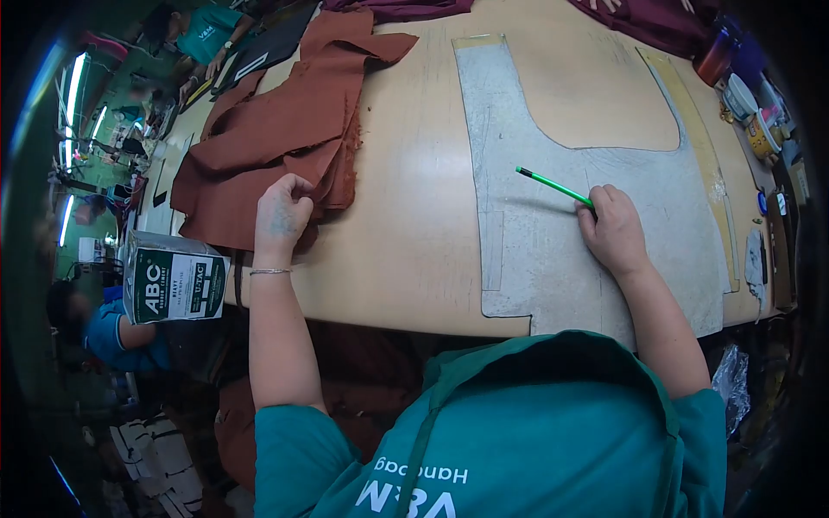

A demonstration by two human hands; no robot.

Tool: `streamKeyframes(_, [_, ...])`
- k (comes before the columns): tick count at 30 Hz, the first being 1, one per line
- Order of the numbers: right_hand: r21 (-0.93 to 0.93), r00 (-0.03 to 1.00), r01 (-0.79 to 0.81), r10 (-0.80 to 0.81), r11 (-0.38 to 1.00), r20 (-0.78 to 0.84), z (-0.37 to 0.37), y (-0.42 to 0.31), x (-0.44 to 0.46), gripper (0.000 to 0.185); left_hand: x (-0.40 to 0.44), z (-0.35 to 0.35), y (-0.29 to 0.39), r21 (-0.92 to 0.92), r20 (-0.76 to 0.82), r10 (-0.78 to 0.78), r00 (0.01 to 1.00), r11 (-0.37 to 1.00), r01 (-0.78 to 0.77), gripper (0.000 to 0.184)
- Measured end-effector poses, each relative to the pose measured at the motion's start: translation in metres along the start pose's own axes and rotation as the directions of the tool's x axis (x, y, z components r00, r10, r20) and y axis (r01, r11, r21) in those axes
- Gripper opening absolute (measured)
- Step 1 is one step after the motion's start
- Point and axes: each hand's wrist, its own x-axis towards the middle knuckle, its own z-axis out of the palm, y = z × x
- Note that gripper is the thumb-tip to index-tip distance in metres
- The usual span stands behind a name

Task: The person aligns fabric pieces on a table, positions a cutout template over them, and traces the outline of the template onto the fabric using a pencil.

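My left hand (283, 220) is at the near edge of a pile of rust-brown fabric pieces (268, 129), its fingers curled and pinching the edge of a piece. Frayed edges run down the pile's right side. In my right hand (615, 226) is a green pencil (553, 184), its dark end pointing up and left. That hand rests over a large grey pattern template (553, 233) with a deep curved cutout at its far side. Yellowish strips line parts of the template's edge.
A can of rubber cement (177, 276) stands at the table's left edge. Cups and a tub (740, 97) sit at the right edge, near a dark red bottle (715, 59). Maroon cloth (406, 7) lies at the far side. Co-workers (207, 36) are at the left and beyond.
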Motion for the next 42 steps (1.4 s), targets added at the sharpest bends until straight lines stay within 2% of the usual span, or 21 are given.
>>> streamKeyframes(3, [0.002,1.0,0.001,-0.001,1.0,0.002,0.0,0.0,0.0,0.016,0.001,-0.004,0.013,0.2,-0.227,0.265,0.937,0.954,-0.221,0.015])
streamKeyframes(6, [0.007,1.0,-0.001,0.001,1.0,0.004,0.0,0.001,-0.001,0.016,0.0,-0.007,0.026,0.152,-0.257,0.266,0.929,0.961,-0.233,0.015])
streamKeyframes(9, [0.003,1.0,-0.012,0.012,1.0,0.019,-0.001,0.0,0.0,0.016,-0.01,0.007,0.032,0.356,-0.231,0.23,0.946,0.924,-0.138,0.018])
streamKeyframes(12, [0.01,1.0,-0.013,0.013,1.0,0.018,-0.001,0.0,0.0,0.015,-0.018,0.015,0.027,0.454,-0.168,0.148,0.975,0.889,-0.057,0.021])
streamKeyframes(22, [0.006,0.999,-0.022,0.021,1.0,0.036,-0.002,-0.001,0.0,0.015,-0.012,0.019,0.027,0.434,-0.206,0.204,0.957,0.896,-0.097,0.014])
streamKeyframes(25, [0.0,0.999,-0.032,0.032,0.999,0.041,-0.001,0.0,-0.001,0.015,-0.006,0.026,0.035,0.552,-0.182,0.247,0.952,0.827,-0.109,0.015])
streamKeyframes(28, [0.001,0.999,-0.029,0.029,1.0,0.031,-0.002,-0.001,0.0,0.015,0.003,0.03,0.031,0.598,-0.107,0.16,0.981,0.799,-0.065,0.016])
streamKeyframes(31, [-0.002,1.0,-0.009,0.009,1.0,0.018,0.0,0.001,-0.001,0.015,0.008,0.027,0.027,0.53,-0.109,0.083,0.991,0.848,-0.013,0.015])
streamKeyframes(37, [0.007,1.0,-0.004,0.004,1.0,0.018,0.0,0.001,0.0,0.015,0.011,0.025,0.033,0.405,-0.145,0.161,0.976,0.91,-0.09,0.015])
streamKeyframes(40, [0.008,1.0,-0.004,0.004,1.0,0.012,-0.001,0.0,0.0,0.016,0.014,0.032,0.028,0.566,-0.09,0.163,0.982,0.82,-0.085,0.015])
streamKeyframes(42, [0.024,1.0,0.002,-0.002,1.0,0.009,-0.001,0.0,0.0,0.017,0.017,0.033,0.022,0.543,-0.088,0.145,0.986,0.836,-0.074,0.015])
